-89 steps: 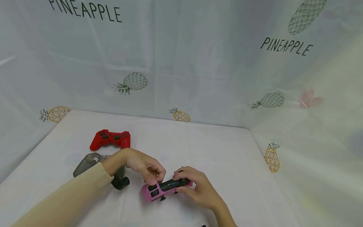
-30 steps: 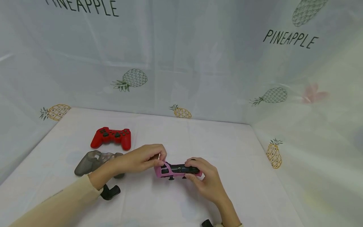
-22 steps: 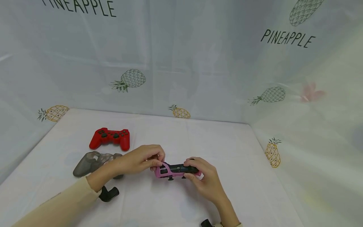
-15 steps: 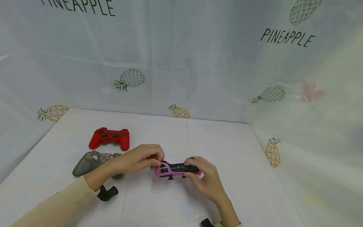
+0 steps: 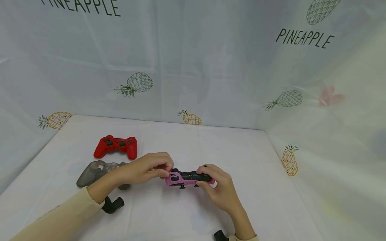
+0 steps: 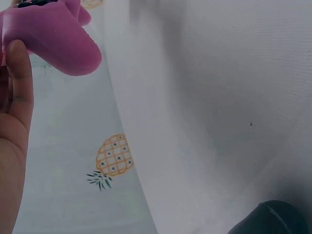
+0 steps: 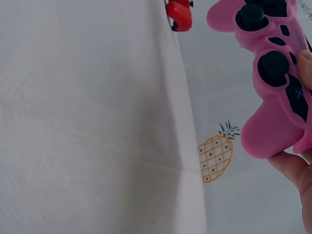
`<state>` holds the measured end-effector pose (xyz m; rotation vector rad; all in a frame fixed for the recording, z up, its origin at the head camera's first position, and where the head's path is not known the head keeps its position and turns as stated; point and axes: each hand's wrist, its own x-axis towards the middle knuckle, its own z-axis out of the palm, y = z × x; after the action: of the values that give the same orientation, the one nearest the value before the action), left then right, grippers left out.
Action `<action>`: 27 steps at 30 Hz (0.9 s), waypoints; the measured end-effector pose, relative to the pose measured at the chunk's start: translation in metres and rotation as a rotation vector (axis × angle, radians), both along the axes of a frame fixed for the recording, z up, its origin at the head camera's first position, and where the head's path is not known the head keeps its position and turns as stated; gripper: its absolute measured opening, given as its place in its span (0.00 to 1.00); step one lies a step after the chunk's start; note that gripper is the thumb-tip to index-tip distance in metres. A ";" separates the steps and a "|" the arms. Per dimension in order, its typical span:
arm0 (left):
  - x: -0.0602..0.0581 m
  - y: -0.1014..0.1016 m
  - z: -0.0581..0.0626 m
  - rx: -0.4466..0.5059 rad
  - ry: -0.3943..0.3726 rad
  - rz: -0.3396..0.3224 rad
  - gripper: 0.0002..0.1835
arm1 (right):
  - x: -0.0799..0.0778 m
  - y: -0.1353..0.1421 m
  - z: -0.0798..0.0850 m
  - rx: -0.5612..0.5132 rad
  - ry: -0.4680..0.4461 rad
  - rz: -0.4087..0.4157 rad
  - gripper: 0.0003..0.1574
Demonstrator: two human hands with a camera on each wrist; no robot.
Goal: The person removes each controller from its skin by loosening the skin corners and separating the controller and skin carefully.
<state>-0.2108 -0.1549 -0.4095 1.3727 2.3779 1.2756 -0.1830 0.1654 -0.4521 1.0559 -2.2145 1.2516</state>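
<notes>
A black game controller in a pink silicone cover (image 5: pixel 185 178) is held just above the white table between both hands. My left hand (image 5: pixel 150 167) pinches the cover's left end with curled fingers. My right hand (image 5: pixel 215 187) grips the right end. In the left wrist view the pink cover (image 6: pixel 53 39) sits above my fingers (image 6: pixel 17 73). The right wrist view shows the controller's face (image 7: pixel 273 73) with black sticks and buttons poking through the pink cover, my fingers (image 7: pixel 300 165) beneath it.
A red controller (image 5: pixel 116 146) lies at the back left, also a red speck in the right wrist view (image 7: pixel 179 14). A translucent grey cover (image 5: pixel 96 170) lies in front of it. The table (image 5: pixel 229 150) is walled by pineapple-print sheeting.
Over three seconds the pink-covered controller rose and moved right and away from me. My left hand shifted from pressing on top to pinching its left end. In the last second little moved.
</notes>
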 end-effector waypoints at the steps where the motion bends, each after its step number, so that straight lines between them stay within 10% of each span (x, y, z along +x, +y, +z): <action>1: 0.000 0.000 0.001 0.002 0.000 0.002 0.06 | 0.000 0.000 0.000 -0.002 0.001 -0.004 0.24; 12: -0.002 0.002 0.002 0.022 0.058 -0.052 0.08 | -0.002 0.006 0.002 -0.010 0.010 -0.002 0.24; 27: 0.002 0.004 0.008 -0.037 0.125 0.051 0.06 | -0.003 0.004 0.002 -0.037 0.025 -0.004 0.24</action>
<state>-0.2089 -0.1505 -0.4014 1.4303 2.5200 1.1838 -0.1861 0.1693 -0.4505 1.0469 -2.1661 1.2656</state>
